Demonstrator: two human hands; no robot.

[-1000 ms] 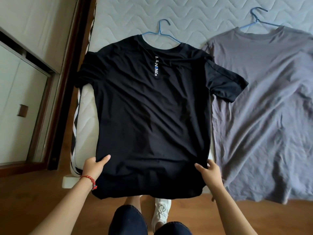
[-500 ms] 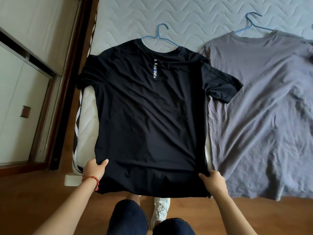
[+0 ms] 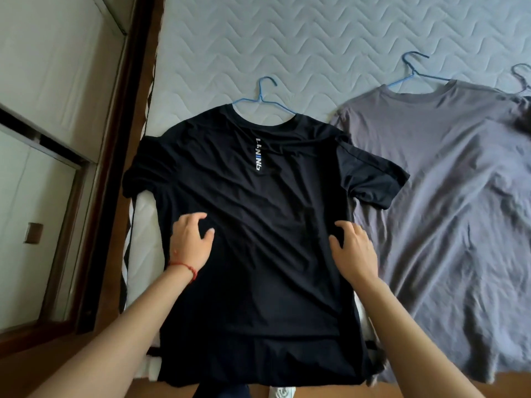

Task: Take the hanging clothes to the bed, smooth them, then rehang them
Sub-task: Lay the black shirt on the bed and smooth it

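A soft black T-shirt (image 3: 258,225) lies flat on the wavy-quilted mattress of the bed (image 3: 287,38), its blue wire hanger (image 3: 264,96) poking from the collar. The left hand (image 3: 191,239) and right hand (image 3: 355,248) rest spread, fingers loosely curved, on its faintly creased midsection, gripping nothing. Beside it lies a rumpled grey T-shirt (image 3: 445,196).

Home bedroom: quilted mattress (image 3: 316,38), wardrobe (image 3: 43,168) (sliding doors), wooden floor (image 3: 43,366).

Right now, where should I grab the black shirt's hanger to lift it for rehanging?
Take the blue hanger by its exposed hook and neck, coming from the head of the bed. Only that part sticks out past the black T-shirt collar; the arms are buried inside the shoulders.
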